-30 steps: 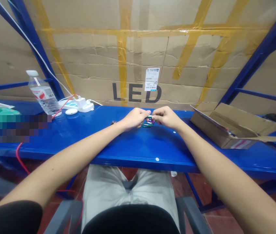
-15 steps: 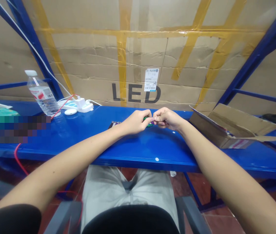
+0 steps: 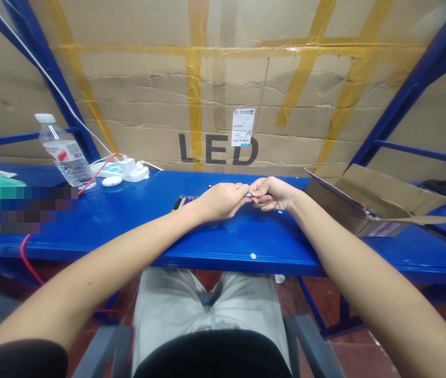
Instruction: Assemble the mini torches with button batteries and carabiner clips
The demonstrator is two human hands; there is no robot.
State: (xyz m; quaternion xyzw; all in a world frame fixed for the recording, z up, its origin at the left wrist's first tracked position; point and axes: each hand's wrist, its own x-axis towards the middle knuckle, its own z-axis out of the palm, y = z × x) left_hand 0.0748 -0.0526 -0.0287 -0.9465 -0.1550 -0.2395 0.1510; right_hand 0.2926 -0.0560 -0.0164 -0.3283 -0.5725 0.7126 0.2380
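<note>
My left hand is closed above the blue table, its fingertips meeting those of my right hand. The right fingers are curled in a pinch. Between the two sets of fingertips a tiny pale, shiny bit of something shows; too little of it is visible to name it. Behind my left wrist lies a flat dark item with light stripes, partly covered by the forearm.
An open cardboard box stands at the right. To the left are a water bottle, a white power strip and a round white object. A large taped carton rises behind the blue table.
My left hand has turned over the green and purple striped shiny thing seen under its fingers before, which is now hidden. My right fingers stay pinched beside it. The view has shifted slightly.
</note>
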